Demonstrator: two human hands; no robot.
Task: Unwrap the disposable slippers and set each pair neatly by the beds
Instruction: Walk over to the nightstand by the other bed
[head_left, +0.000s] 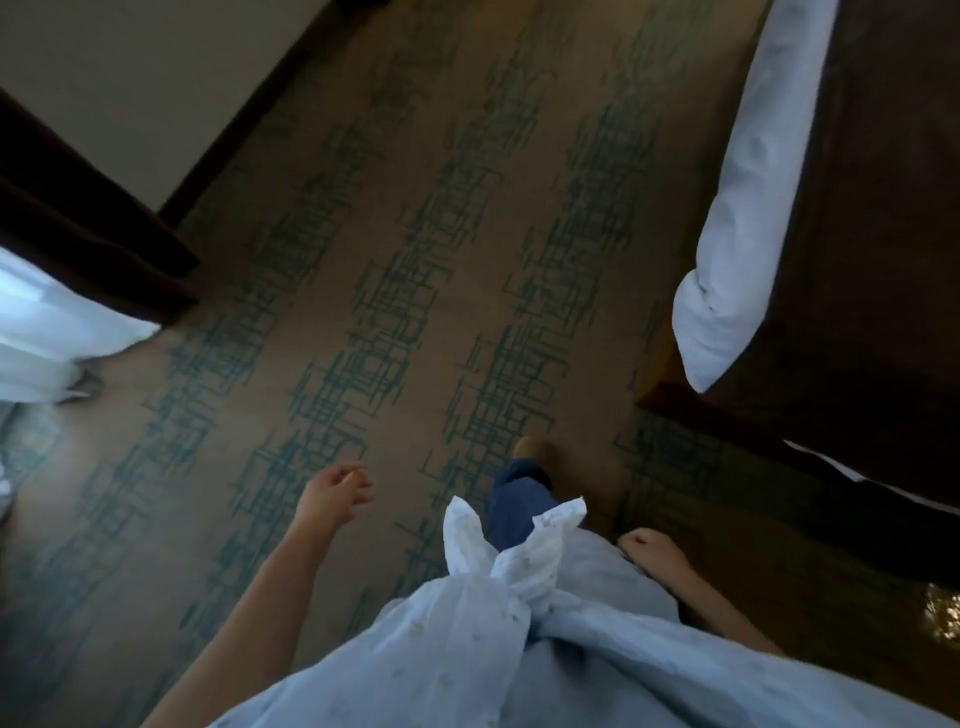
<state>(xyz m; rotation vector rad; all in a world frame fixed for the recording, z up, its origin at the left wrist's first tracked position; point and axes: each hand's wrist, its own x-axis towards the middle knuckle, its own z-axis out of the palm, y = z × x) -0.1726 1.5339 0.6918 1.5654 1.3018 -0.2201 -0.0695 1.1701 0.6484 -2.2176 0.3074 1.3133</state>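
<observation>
No slippers or wrappers show in the head view. My left hand (337, 491) hangs over the patterned carpet at lower centre, fingers loosely curled with nothing in them. My right hand (652, 548) rests low beside my hip, fingers curled under, and nothing shows in it. A bed (737, 208) with white bedding and a dark brown runner fills the upper right. My knotted pale blue shirt hides the floor right beneath me.
Beige carpet (415, 260) with teal line patterns runs ahead between the bed and the wall (130, 78) at upper left. A dark curtain (88, 228) and white sheer fabric (52, 332) hang at the left. My foot (535, 452) is stepping forward.
</observation>
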